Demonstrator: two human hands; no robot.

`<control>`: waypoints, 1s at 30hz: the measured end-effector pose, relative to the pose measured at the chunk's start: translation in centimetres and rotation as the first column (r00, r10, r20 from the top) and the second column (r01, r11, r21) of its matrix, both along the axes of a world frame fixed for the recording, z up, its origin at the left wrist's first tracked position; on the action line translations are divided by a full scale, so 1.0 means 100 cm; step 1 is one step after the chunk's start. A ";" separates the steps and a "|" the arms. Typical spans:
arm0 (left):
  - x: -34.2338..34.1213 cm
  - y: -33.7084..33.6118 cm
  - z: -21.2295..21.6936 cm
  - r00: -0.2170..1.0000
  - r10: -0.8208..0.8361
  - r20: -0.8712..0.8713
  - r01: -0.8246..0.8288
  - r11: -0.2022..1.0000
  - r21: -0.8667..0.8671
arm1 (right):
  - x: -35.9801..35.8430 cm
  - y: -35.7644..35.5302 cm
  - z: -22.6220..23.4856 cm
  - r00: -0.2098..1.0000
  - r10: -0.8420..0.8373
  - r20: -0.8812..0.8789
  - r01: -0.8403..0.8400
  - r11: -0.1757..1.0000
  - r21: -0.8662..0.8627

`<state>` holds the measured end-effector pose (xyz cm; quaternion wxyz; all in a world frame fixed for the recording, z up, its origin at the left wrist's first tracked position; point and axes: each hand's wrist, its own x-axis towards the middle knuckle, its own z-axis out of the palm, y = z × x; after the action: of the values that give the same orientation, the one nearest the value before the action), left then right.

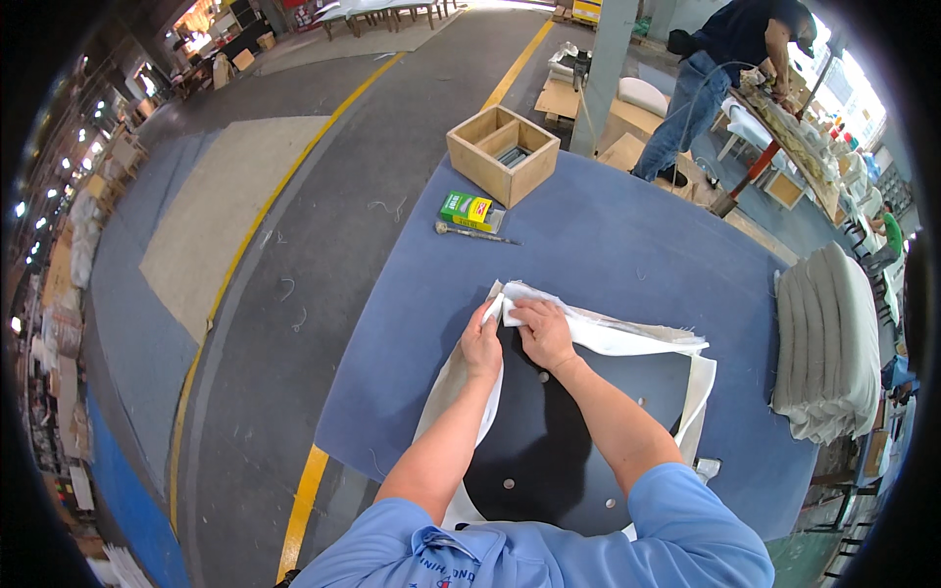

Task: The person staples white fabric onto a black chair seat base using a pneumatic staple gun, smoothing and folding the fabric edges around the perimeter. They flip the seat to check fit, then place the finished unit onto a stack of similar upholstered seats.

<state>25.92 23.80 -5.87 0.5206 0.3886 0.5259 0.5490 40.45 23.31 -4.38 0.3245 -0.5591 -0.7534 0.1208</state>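
A black board [549, 441] with small round holes lies on the blue-covered table [608, 235], wrapped at its edges in white fabric [627, 338]. My left hand [482, 345] presses and pinches the fabric at the board's far left corner. My right hand [542, 331] lies beside it, fingers closed on a fold of the same fabric at that corner. The fabric runs along the far edge and down both sides of the board.
An open wooden box [503, 153] stands at the table's far corner, with a green and yellow small box [470, 210] and a thin metal tool [472, 233] near it. Stacked pale cushions [828, 343] sit at the right. Another person [720, 73] works at a bench behind.
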 end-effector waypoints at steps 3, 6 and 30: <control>-0.002 -0.005 0.004 0.972 -0.059 -0.227 0.087 0.990 0.115 | -0.004 -0.010 0.001 0.998 0.028 0.061 -0.025 0.999 -0.041; 0.000 -0.012 0.007 0.901 -0.101 -0.422 0.181 0.971 0.155 | -0.009 -0.024 0.003 0.976 -0.025 0.215 0.028 1.000 -0.011; 0.005 -0.019 0.011 0.322 -0.058 -0.945 0.567 0.811 0.144 | 0.255 -0.424 0.014 0.172 -0.980 0.102 0.729 0.056 -0.682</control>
<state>26.42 21.87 -4.74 0.1378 0.8294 0.4885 0.2334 65.92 -19.14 -2.98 0.2766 -0.9285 -0.0815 0.2339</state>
